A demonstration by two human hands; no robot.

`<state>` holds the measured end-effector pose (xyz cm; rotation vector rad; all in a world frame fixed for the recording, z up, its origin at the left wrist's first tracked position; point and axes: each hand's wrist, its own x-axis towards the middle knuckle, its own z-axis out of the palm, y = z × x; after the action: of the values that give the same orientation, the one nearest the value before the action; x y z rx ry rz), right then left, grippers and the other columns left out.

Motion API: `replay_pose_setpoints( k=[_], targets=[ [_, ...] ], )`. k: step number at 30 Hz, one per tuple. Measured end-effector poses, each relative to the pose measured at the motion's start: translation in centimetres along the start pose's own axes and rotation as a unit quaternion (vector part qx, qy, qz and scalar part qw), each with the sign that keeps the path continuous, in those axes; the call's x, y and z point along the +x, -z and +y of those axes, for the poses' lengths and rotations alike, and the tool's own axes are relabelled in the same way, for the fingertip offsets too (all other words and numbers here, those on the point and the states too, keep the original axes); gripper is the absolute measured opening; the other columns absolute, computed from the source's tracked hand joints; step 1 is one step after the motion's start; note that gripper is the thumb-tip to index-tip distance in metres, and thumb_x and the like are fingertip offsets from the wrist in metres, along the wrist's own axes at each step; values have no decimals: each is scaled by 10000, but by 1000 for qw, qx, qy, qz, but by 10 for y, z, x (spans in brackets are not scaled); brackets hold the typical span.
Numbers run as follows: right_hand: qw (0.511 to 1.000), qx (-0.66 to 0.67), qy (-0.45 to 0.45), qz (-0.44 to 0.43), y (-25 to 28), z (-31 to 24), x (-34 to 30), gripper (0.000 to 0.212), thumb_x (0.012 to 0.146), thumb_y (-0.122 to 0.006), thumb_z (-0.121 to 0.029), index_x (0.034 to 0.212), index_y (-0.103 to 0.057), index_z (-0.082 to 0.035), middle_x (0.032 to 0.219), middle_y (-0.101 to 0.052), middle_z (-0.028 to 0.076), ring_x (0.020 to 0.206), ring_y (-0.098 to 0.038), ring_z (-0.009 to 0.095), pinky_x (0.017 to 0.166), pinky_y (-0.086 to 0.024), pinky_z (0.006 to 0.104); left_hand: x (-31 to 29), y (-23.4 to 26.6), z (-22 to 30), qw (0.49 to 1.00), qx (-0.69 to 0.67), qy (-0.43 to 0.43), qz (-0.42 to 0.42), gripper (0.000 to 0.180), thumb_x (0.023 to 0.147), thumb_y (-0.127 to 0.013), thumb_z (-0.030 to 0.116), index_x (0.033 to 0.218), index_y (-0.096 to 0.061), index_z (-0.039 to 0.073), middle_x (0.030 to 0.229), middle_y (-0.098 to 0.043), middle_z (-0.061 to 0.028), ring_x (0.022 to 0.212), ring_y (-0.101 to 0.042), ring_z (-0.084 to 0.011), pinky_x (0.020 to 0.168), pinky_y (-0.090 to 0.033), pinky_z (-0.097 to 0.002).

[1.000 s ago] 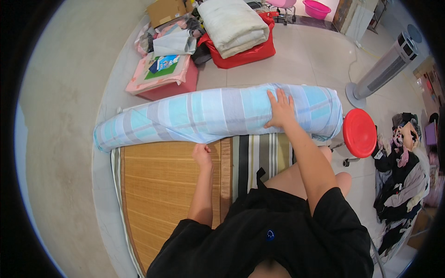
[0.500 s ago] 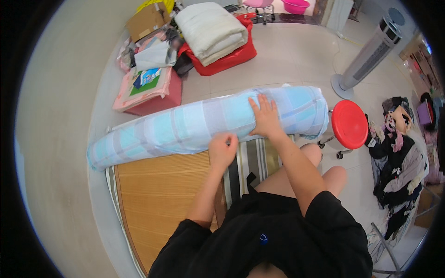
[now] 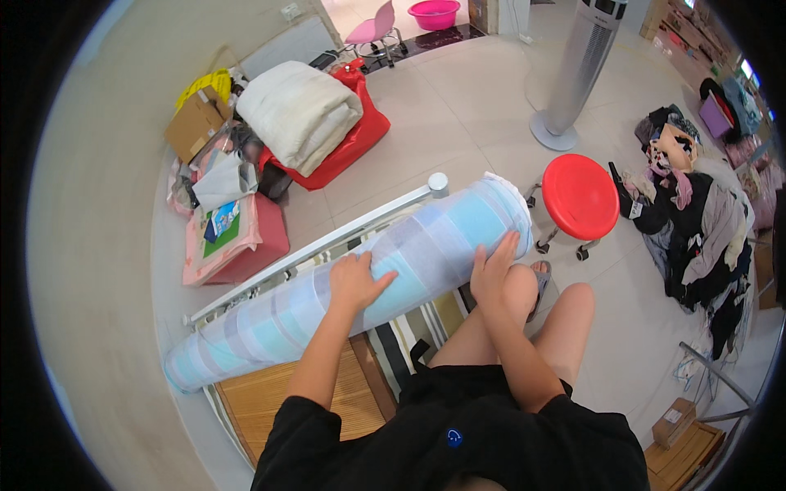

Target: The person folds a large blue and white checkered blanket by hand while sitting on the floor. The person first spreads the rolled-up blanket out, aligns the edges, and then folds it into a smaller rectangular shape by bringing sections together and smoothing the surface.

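A long roll of blue and grey checked cloth (image 3: 409, 245) lies slantwise across the bed in front of me, its thick right end toward the stool. My left hand (image 3: 356, 282) rests on top of the roll near its middle, fingers and thumb spread. Against the near side of the roll's right end lies my right hand (image 3: 493, 270), its fingers stretched out. Beneath and in front of the roll are a bamboo mat (image 3: 278, 401) and a striped sheet (image 3: 413, 331).
A white bed rail (image 3: 360, 225) runs behind the roll. Beyond it are a folded white quilt (image 3: 299, 110) on a red bag (image 3: 368, 131) and a pink box (image 3: 262, 245). To the right are a red stool (image 3: 580, 196), a tower fan (image 3: 573, 74) and a clothes pile (image 3: 696, 237).
The roll has come nearer to me, uncovering the bed rail behind it. My left hand has gone from curled fingers to spread on the roll; my right hand has shifted to its end.
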<state>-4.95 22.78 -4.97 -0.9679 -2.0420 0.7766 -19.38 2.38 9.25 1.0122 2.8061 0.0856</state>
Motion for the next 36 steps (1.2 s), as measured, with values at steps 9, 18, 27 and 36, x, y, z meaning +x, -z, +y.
replay_pose_setpoints(
  k=[9,18,27,36],
  targets=[
    [631,493,-596,-56,15,50,84,759,882,-417,-607,1391,-375,-46,1444,-371,184,1308,-351,387,1083,-234,535,-24,-6,6,999,16,-41,-17,790,649,-705,624,1143,-573,21,926,-532,-168,872,-552,-354,728,-456,-420],
    [435,639,-606,-188,3,97,94,734,859,-282,-673,1350,-485,-167,1376,-492,87,1246,-440,382,1022,-268,631,8,17,37,979,61,-84,-177,1085,638,-714,635,1490,-172,237,938,-553,-234,742,-609,-398,663,-492,-434],
    [489,753,-411,-158,-2,49,84,581,929,-381,-501,1359,-447,-117,1355,-498,91,1209,-495,302,1004,-421,470,-35,12,15,982,-9,-62,-180,1095,647,-694,663,1500,-143,255,900,-593,-211,786,-624,-400,683,-496,-447],
    [485,753,-276,-348,54,-76,69,714,900,-515,-491,1419,-315,-43,1374,-446,120,1216,-481,270,1004,-429,387,-107,-13,-5,981,-180,14,-65,965,685,-678,651,1422,-329,134,965,-624,-199,845,-628,-395,731,-503,-431]
  ],
)
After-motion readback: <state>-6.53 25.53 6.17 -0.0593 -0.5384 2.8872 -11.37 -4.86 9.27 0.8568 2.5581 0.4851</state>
